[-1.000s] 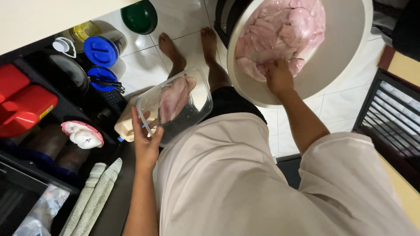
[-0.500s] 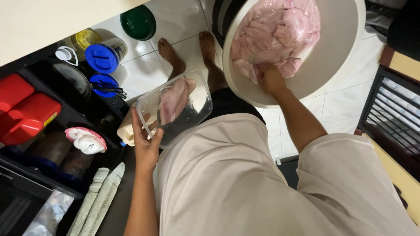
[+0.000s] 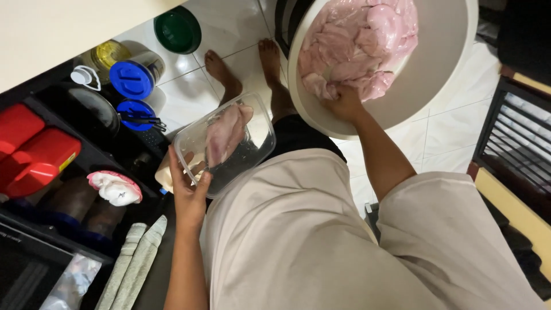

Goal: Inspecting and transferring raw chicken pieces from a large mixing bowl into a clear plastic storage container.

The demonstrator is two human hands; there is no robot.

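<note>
A big white basin heaped with raw pink chicken pieces sits on the tiled floor by the person's bare feet. The clear plastic container, one chicken piece inside, is gripped at its near rim by the left hand. The right hand is closed among the basin's meat, slightly further left than half a second ago.
</note>
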